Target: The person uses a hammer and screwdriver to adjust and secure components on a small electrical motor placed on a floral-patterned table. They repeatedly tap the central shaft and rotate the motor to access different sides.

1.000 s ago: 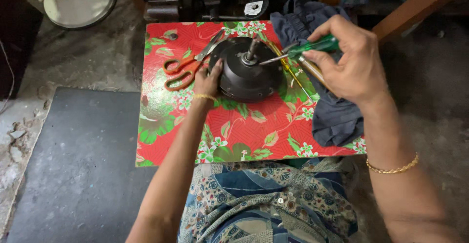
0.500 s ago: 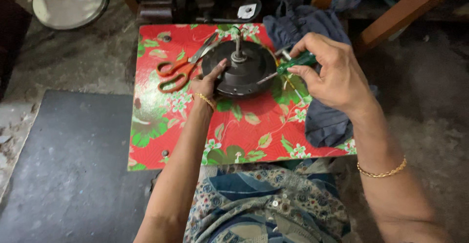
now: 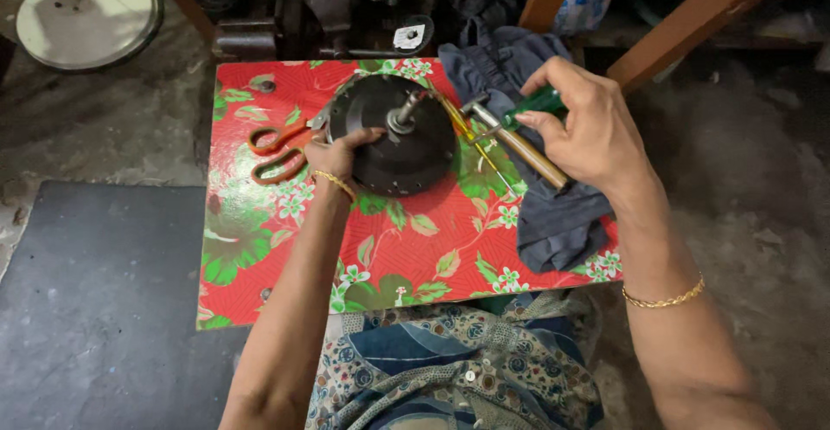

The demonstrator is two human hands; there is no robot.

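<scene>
A small table [image 3: 285, 248] covered in red floral oilcloth carries a round black motor housing [image 3: 393, 149] (its shaft pointing up), orange-handled scissors [image 3: 277, 149] at its left, a wooden-handled hammer [image 3: 527, 155] and a crumpled grey-blue cloth [image 3: 553, 218] on the right side.

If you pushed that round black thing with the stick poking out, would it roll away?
Probably not. The round black motor lies flat on the red flowered table, so it would likely slide rather than roll. It looks like solid metal, so probably heavy and stiff. The left hand rests on its rim, which should also keep it from shifting.
</scene>
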